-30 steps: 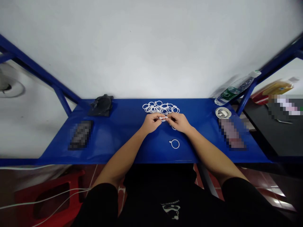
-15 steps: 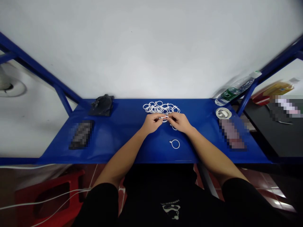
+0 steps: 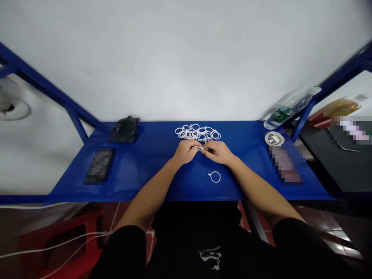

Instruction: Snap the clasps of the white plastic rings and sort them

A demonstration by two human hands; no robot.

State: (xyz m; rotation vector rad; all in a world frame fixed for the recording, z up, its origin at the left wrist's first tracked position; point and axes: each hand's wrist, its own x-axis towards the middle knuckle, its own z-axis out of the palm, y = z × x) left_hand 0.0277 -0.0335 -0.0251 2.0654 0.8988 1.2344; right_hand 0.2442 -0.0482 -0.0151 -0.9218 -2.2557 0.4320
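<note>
Between my two hands is a white curtain ring, seen nearly edge-on and partly covered by fingers. My left hand pinches its left side with thumb and forefinger. From the other side, my right hand closes its fingertips on the ring's right end. Just beyond the hands lies a pile of white curtain rings, overlapping one another. One single curtain ring, with a small eyelet on its rim, rests flat nearer to me, below my right hand.
The blue tabletop meets a white wall. At left are a crumpled black bag and a blurred-out dark object. At right stand a tilted water bottle, a coiled white cable and a blurred-out pinkish object.
The ring between my hands has turned from a visible loop to nearly edge-on. My right hand has shifted slightly left and down; the ring that showed beneath it is out of sight.
</note>
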